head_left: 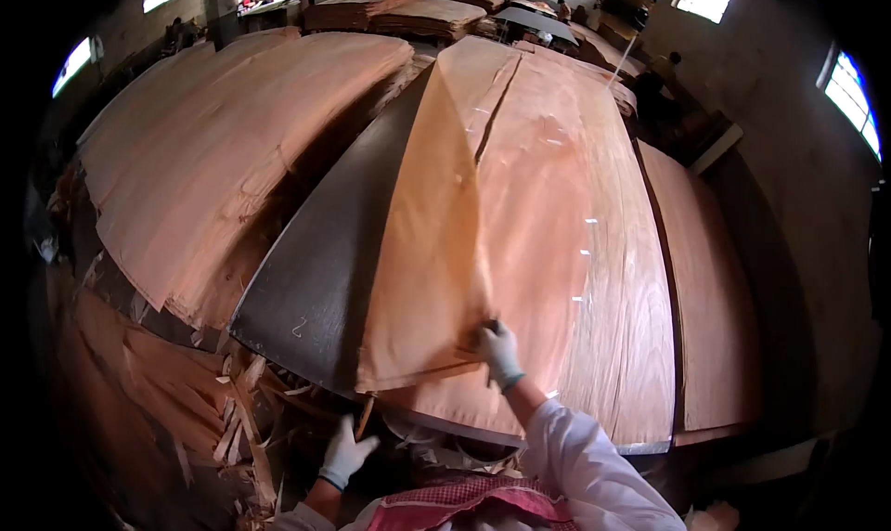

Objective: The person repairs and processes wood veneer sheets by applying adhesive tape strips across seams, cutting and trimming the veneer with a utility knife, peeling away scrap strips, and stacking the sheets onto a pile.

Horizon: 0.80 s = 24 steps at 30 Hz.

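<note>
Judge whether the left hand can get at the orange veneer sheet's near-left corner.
Probably yes: the left hand is near that corner of the orange veneer sheet, only a thin strip showing between.

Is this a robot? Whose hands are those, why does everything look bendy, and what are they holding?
No robot here! A person wears a camera on their head, looking forward and down, so we see their own two gloved hands. The picture itself looks curved, with dark corners.

The right hand holds the edge of an orange-brown sheet. The left hand is low down, by a thin strip; I can't tell if it grips it.

Under and beside that sheet are paler, wood-like sheets with little white marks. A dark panel shows on the left.
</note>
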Available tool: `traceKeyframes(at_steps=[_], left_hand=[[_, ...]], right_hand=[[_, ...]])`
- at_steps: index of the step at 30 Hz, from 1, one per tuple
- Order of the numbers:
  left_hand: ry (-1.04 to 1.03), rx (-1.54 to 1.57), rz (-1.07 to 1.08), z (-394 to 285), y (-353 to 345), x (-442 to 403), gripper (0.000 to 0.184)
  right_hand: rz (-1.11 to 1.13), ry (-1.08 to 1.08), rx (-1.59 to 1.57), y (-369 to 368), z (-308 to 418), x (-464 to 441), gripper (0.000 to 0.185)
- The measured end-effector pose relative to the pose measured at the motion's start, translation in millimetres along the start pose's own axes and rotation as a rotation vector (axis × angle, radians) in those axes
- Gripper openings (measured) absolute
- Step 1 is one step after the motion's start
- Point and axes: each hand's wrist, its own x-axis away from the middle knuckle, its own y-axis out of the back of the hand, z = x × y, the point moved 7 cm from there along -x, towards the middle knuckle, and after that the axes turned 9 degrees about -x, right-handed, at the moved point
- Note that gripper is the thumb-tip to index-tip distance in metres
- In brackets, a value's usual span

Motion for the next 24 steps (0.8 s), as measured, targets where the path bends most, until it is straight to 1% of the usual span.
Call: traceKeyframes(at_steps=[1, 2, 4, 5, 7, 8, 9, 10, 11, 12, 14, 15, 16, 18, 21, 22, 23, 24], left_hand=[[0.150, 0.132, 0.377, 25, -34, 12, 0.046], [0.457, 0.448, 0.603, 8, -43, 37, 0.028], [0.427, 0.705, 0.628, -26, -52, 46, 0.019], [0.408, 0.749, 0.611, -40, -54, 40, 0.019], [0.378, 0.841, 0.581, -69, -49, 26, 0.019], [0.384, 0.893, 0.591, -70, -59, 18, 0.020], [0.378, 0.896, 0.621, -73, -62, 10, 0.021], [0.372, 0.901, 0.651, -74, -66, 3, 0.022], [0.372, 0.923, 0.695, -67, -73, -6, 0.024], [0.422, 0.839, 0.671, -72, -63, -9, 0.024], [0.506, 1.018, 0.751, -61, -78, -7, 0.024], [0.425, 0.794, 0.706, -49, -70, -12, 0.021], [0.328, 0.768, 0.619, -44, -67, -18, 0.020], [0.217, 0.664, 0.435, -85, -29, -16, 0.019], [0.139, 0.639, 0.371, -128, -25, 4, 0.017], [0.128, 0.682, 0.390, -145, -35, 14, 0.018], [0.134, 0.687, 0.406, -157, -50, 25, 0.021], [0.112, 0.445, 0.390, -166, -64, 36, 0.023]], right_hand=[[-0.052, 0.044, 0.014, 33, -16, -6, 0.016], [-0.104, 0.093, 0.027, 61, -23, -9, 0.015], [-0.184, 0.089, 0.059, 100, -30, -3, 0.014], [-0.221, 0.085, 0.140, 114, -36, 2, 0.014], [-0.212, 0.023, 0.169, 122, -43, 17, 0.015], [-0.204, -0.010, 0.185, 125, -48, 24, 0.015], [-0.202, 0.003, 0.209, 122, -53, 30, 0.016], [-0.172, 0.007, 0.165, 116, -60, 37, 0.017], [-0.152, -0.023, 0.155, 107, -56, 49, 0.018], [-0.131, -0.053, 0.145, 98, -51, 60, 0.018], [-0.051, -0.037, 0.166, 80, -54, 73, 0.020], [0.028, -0.152, 0.139, 72, -61, 78, 0.029], [0.175, -0.281, 0.284, 66, -51, 86, 0.034], [0.463, -0.474, 0.364, 53, -19, 107, 0.039], [0.272, -0.034, 0.614, 64, 24, 100, 0.044], [0.230, -0.128, 0.450, 65, 31, 100, 0.045], [0.203, -0.060, 0.283, 54, 44, 104, 0.041], [0.172, 0.008, 0.115, 42, 53, 107, 0.037]])
